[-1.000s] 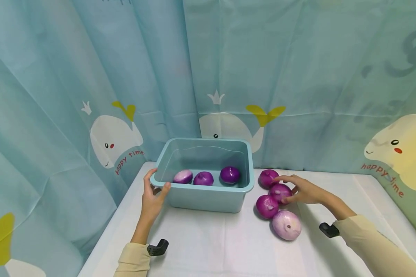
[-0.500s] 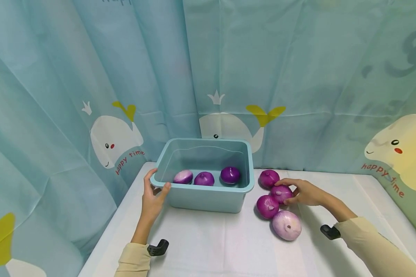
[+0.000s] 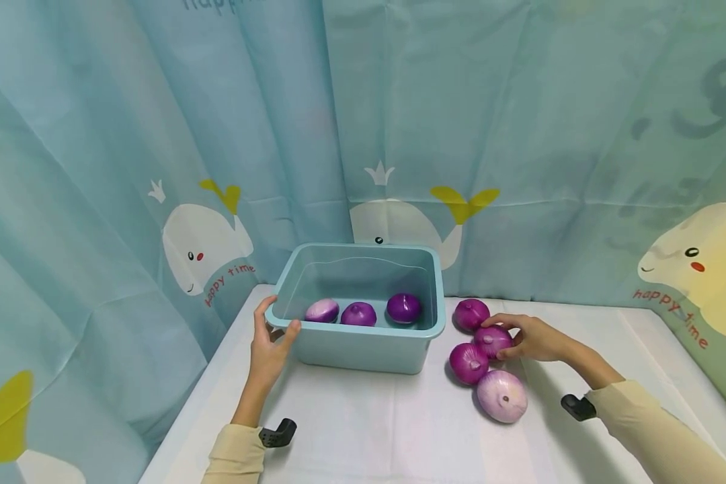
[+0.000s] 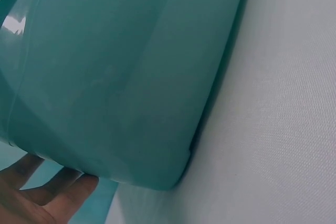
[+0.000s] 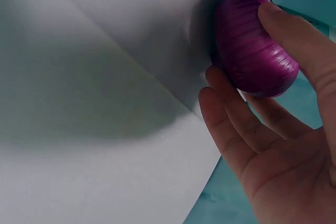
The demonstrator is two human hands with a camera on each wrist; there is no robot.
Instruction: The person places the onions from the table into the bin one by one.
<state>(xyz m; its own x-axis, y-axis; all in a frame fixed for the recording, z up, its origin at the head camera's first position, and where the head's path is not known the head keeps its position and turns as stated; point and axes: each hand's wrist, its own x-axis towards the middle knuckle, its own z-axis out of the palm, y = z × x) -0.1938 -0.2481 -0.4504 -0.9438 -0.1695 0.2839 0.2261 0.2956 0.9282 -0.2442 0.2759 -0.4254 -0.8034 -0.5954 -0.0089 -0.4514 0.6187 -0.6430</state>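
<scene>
Step in hand, as judged: pick-up of one red onion from the group beside the tub. The right hand (image 3: 535, 338) has its fingers and thumb curled round the second red onion (image 3: 492, 339) from the back of the row; the right wrist view shows fingers under it and the thumb over its top, the onion resting on the white tablecloth (image 3: 369, 430). It does not appear lifted. The left hand (image 3: 267, 343) grips the near left corner of the light blue plastic tub (image 3: 363, 346), thumb over the rim, fingers on the outer wall.

The next move calls for a firm wrap on a round, smooth body and a clean lift clear of the neighbours that touch it: the rear onion (image 3: 470, 313) and the dark onion in front (image 3: 468, 362).

Materials and shapes: the onions are glossy, flattened globes with fine lengthwise ribbing; the pale onion (image 3: 501, 395) nearest the person is larger and washed-out pink. The tub is rectangular, rounded at the corners, smooth and shiny, with three onions (image 3: 363, 312) in a row along its near wall. The tablecloth is woven and creased. A whale-print curtain (image 3: 399, 134) hangs behind.
</scene>
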